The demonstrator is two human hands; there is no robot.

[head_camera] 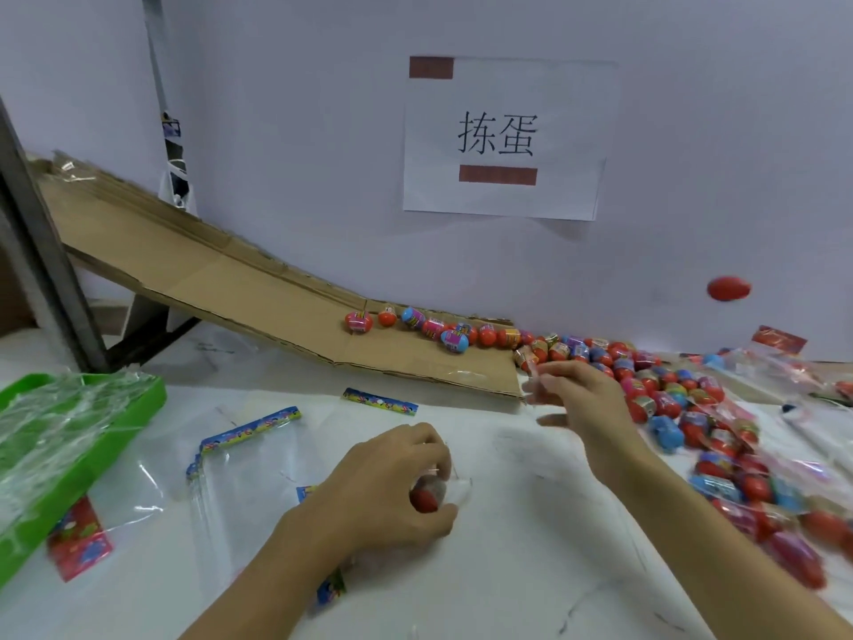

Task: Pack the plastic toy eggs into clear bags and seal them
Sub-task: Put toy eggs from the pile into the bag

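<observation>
Red egg [423,500] in clear bag [454,489] — left hand [392,482] gripping it.
Right hand [579,399] blurred — fingers pinching clear film, unclear.

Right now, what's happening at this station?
A person is bagging toy eggs at a white table. The left hand grips a red egg at what looks like the mouth of a clear bag. The right hand reaches toward the loose egg pile at the foot of a cardboard ramp; motion blur hides whether it holds anything. Empty bags lie to the left beside a green tray, and filled bags sit on the right.
</observation>
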